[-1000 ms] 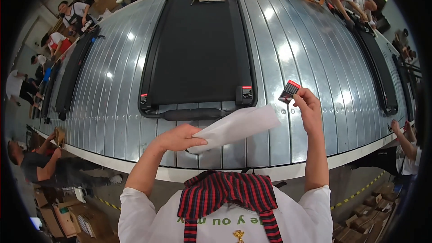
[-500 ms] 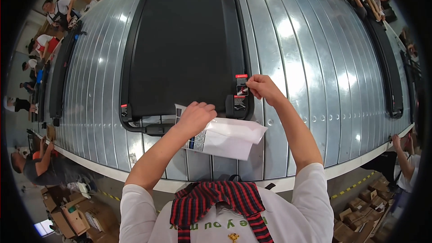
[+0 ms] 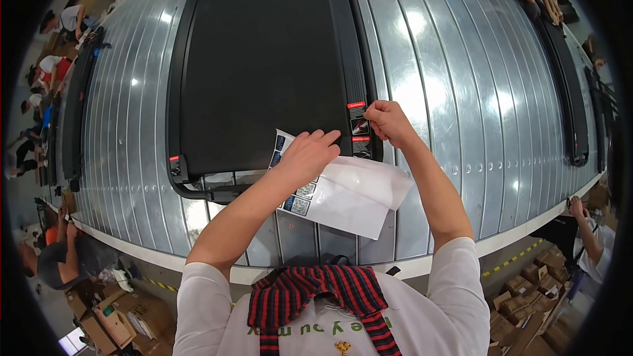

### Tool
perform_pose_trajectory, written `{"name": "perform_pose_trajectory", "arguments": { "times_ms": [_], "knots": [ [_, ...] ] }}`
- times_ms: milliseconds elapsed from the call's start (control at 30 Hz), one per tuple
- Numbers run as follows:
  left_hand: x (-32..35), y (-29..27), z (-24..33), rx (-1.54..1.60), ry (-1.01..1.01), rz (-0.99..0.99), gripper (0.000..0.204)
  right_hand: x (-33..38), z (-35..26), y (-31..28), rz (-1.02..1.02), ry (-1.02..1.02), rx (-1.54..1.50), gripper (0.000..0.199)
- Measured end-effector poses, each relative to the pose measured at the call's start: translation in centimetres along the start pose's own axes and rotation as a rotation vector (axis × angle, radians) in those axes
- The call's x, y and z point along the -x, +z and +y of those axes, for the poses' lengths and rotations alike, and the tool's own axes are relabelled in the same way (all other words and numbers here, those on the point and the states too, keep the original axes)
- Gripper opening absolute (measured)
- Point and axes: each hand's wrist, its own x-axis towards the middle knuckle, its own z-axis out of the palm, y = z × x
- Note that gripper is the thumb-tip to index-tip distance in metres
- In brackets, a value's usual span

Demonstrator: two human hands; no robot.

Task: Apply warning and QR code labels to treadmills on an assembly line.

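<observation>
A treadmill deck point(image 3: 264, 66) with a black belt and black side rails lies before me. My left hand point(image 3: 308, 153) holds a sheet of stickers point(image 3: 349, 191) over the deck's near end, its white backing curling at the right. Dark blue labels and square printed codes show at the sheet's left side. At the right rail, my right hand point(image 3: 390, 122) is closed in a pinch against a red, black and white warning label point(image 3: 357, 118). Whatever its fingertips grip is hidden. A second warning label point(image 3: 361, 147) sits just below, on the corner cap.
The deck rests on a metal slatted conveyor point(image 3: 448, 105) with a white front edge point(image 3: 488, 247). Other treadmill decks stand left point(image 3: 82, 105) and right point(image 3: 560, 86). Several people are around the line. Cardboard boxes point(image 3: 534, 290) lie on the floor at lower right.
My left hand and the sticker sheet have moved right and slightly up, closer to my right hand. The right hand stays pinched by the label. A small box at the deck's far end has left view.
</observation>
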Motion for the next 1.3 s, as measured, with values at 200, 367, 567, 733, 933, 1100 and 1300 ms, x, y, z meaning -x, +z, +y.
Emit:
{"name": "perform_pose_trajectory", "arguments": {
  "times_ms": [200,367,567,733,933,1100,1300],
  "knots": [
    [-0.1,0.0,0.0,-0.012,0.000,-0.015,0.012,0.2,-0.1,0.2,0.020,-0.015,-0.008,0.012],
    [-0.7,-0.1,0.0,0.013,0.002,-0.025,0.012,0.2,0.0,0.3,0.002,-0.034,-0.022,0.011],
    [-1.0,-0.1,0.0,0.021,0.009,-0.076,0.013,0.2,0.3,0.2,0.040,-0.048,-0.008,0.010],
    [-1.3,-0.4,0.0,0.018,0.032,-0.091,0.011,0.2,0.5,0.2,0.058,-0.057,-0.033,0.010],
    [-2.2,-1.1,-0.2,-0.008,0.100,-0.163,0.004,0.2,0.6,0.5,0.070,-0.070,-0.011,0.012],
    [-2.8,-1.4,0.1,-0.012,0.115,-0.205,0.005,0.3,0.3,0.9,0.117,-0.060,0.109,0.011],
    [-2.9,-1.2,0.3,-0.016,0.119,-0.200,0.005,1.4,-1.4,1.7,0.535,-0.405,1.316,0.034]
  ]
}}
